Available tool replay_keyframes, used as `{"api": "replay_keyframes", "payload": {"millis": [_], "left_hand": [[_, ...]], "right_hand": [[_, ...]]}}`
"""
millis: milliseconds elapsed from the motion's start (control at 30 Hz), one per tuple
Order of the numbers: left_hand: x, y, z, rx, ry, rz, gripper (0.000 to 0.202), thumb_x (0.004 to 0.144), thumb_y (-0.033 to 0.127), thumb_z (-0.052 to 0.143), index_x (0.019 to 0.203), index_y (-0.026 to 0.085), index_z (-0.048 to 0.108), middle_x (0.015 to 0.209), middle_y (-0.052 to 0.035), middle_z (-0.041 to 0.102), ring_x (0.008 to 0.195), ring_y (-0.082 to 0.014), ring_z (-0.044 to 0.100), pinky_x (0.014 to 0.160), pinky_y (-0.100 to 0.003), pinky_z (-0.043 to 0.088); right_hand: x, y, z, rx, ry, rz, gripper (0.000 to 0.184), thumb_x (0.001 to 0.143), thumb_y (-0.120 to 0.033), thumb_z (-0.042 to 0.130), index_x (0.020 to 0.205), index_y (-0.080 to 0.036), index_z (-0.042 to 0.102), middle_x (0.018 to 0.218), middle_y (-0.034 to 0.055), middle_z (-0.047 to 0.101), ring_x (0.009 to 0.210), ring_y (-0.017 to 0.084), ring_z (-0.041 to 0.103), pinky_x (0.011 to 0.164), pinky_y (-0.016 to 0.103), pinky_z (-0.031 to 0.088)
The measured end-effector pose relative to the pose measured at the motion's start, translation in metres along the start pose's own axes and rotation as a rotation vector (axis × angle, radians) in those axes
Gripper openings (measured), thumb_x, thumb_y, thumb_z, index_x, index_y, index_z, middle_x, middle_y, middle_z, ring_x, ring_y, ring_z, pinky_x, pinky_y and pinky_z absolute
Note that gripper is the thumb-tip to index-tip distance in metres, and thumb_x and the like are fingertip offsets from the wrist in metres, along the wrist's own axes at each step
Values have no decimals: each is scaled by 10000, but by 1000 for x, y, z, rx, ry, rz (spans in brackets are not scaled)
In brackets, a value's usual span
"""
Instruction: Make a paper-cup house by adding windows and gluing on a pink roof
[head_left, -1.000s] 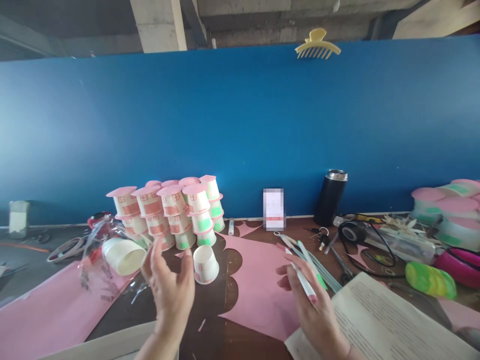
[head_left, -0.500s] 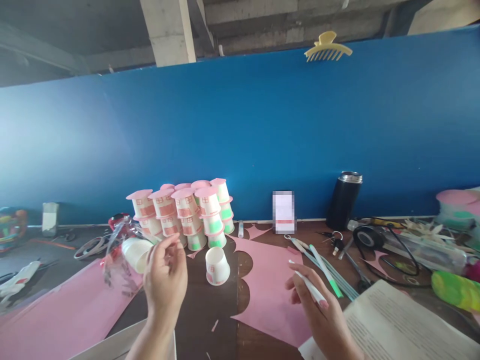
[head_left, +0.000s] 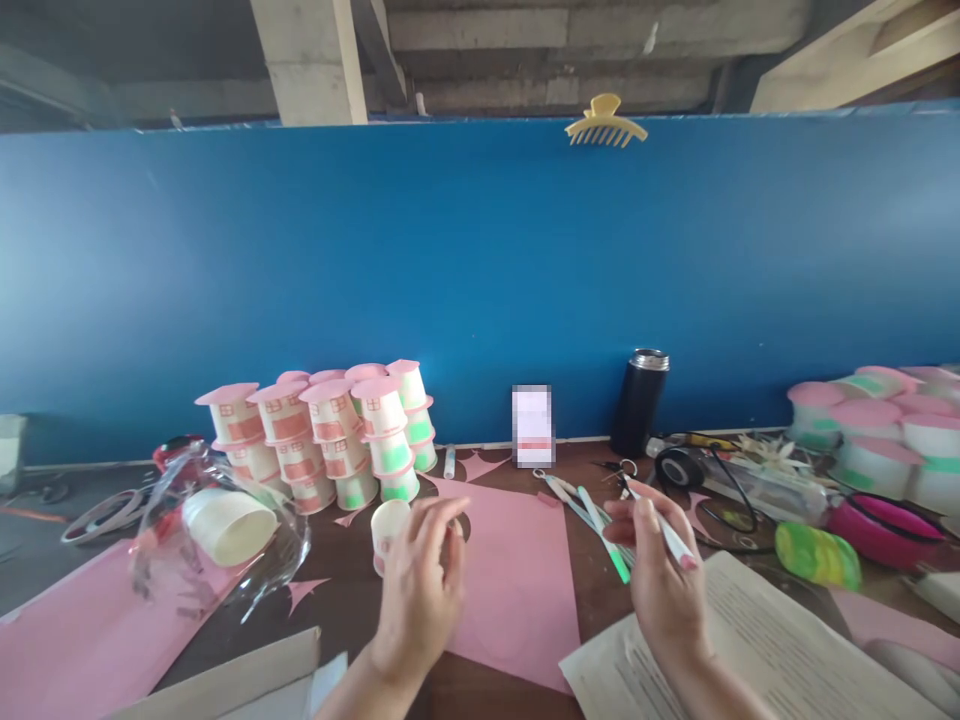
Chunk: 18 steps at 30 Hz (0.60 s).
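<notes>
Looking at the desk [head_left: 352, 610], I'd say the little-house cup job is well along but not finished. The batch of upside-down white paper cups with pink paper roofs and pink or green drawn windows [head_left: 322, 435] is stacked at the far left against the blue wall, so those look done.

What's left, as far as I can see:
- one small white paper cup [head_left: 384, 535], near the middle of the desk by the left edge of the pink paper sheet [head_left: 517, 590]. It has a bit of pink on its side and no roof, so I'd call it half done.
- a sleeve of plain white cups in a clear plastic bag [head_left: 225, 525] lying on its side at the left, untouched.

The left hand [head_left: 420, 585] is half curled, with its fingers against the right side of that single cup. I can't tell if it's an actual grip or just a touch. The right hand [head_left: 660, 590] is closed around a white marker with a pink end [head_left: 667, 530].

The cup stands roughly upright with its long axis vertical. I read it as mouth-down like the stacked ones, but the hand hides part of it. The marker slants from far left to near right, with the pink end towards the near right, over the printed white paper [head_left: 750, 640].
</notes>
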<state>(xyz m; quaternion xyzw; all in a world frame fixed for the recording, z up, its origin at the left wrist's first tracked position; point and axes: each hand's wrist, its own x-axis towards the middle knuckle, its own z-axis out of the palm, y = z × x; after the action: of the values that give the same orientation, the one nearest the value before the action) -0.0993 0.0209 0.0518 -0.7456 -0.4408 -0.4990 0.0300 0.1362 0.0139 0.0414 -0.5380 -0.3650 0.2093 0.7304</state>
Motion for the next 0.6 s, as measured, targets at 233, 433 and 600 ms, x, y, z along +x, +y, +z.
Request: {"api": "replay_keyframes", "payload": {"millis": [233,433,600], "left_hand": [[-30,59,59,-177,-664,66,264,853,162,540,1076,228,664,1034,-78,669,985,-267,575,864,-410,489],[-40,74,76,-2,-1051,-177,680,746,496,713,1321,173,545,1223,-158,596,1099,-375,528,938,-532,443],[-40,71,70,-11,-1062,-145,452,799,486,642,1147,197,656,1156,-127,603,1079,-345,531,902,-478,457]], "right_hand": [[25,5,-14,148,109,86,367,861,-529,565,1069,-229,609,782,-16,651,472,76,492,487,213,434],[34,8,-17,141,162,119,330,868,-505,549,1030,-224,609,748,-26,632,456,59,455,470,189,413],[33,13,-14,63,124,102,324,839,-483,595,1031,-223,612,763,-6,659,480,79,491,460,199,425]]}}
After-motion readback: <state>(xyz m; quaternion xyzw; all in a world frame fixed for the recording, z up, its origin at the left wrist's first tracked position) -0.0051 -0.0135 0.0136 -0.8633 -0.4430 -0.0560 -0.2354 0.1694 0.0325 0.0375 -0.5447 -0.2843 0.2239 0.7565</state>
